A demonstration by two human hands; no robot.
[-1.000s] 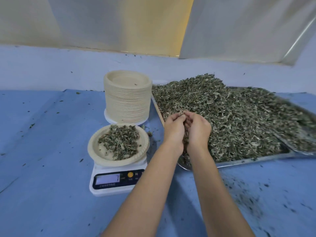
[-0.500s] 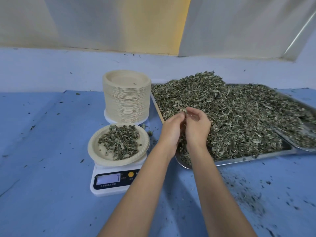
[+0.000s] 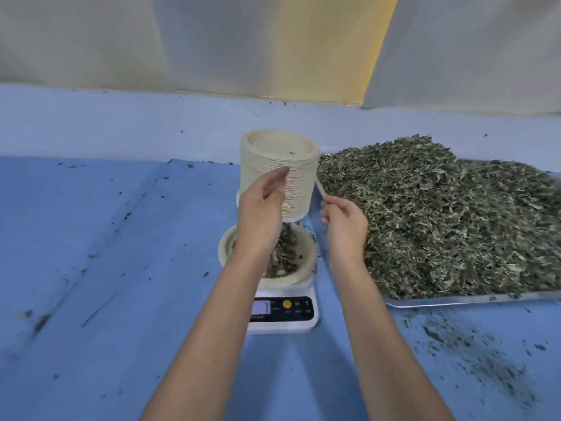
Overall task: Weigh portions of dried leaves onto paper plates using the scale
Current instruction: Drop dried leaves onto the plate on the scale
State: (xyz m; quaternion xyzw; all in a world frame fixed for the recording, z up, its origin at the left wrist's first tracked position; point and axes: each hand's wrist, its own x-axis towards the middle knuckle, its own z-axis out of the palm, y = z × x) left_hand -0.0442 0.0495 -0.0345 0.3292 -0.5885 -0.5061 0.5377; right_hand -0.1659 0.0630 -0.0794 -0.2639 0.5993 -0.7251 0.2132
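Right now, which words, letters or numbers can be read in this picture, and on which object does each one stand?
"M": on the black panel of the scale, right of the orange button; slightly blurred.
"T": same panel, right of the "M".
Display: digits too blurred to read.
Small print under the buttons: too small to read.
Stack of paper plates and tray: no text visible.

Left hand over plate, right hand beside
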